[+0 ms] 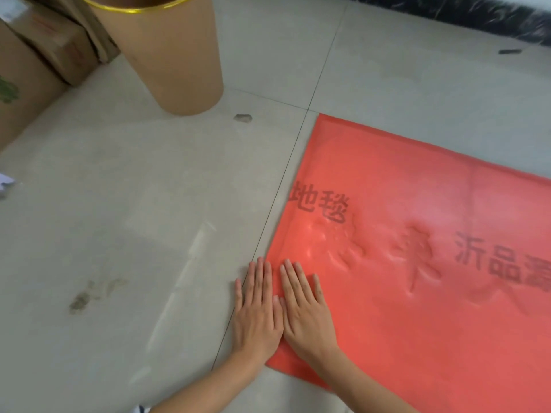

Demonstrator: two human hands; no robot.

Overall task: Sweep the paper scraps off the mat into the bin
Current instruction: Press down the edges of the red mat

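Because the bin stands well apart from the red mat, anything pushed over its edge would likely land on the floor, where a white paper scrap lies, not inside. Both hands lie flat, fingers straight, holding nothing: the left hand straddles the mat's edge, the right hand presses the mat, which shows no scraps.

Storeroom: cardboard boxes, tiled floor

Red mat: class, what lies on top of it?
The right hand lies flat on the mat, the left hand at its edge. No paper scraps show on it; anything beneath the palms is hidden.
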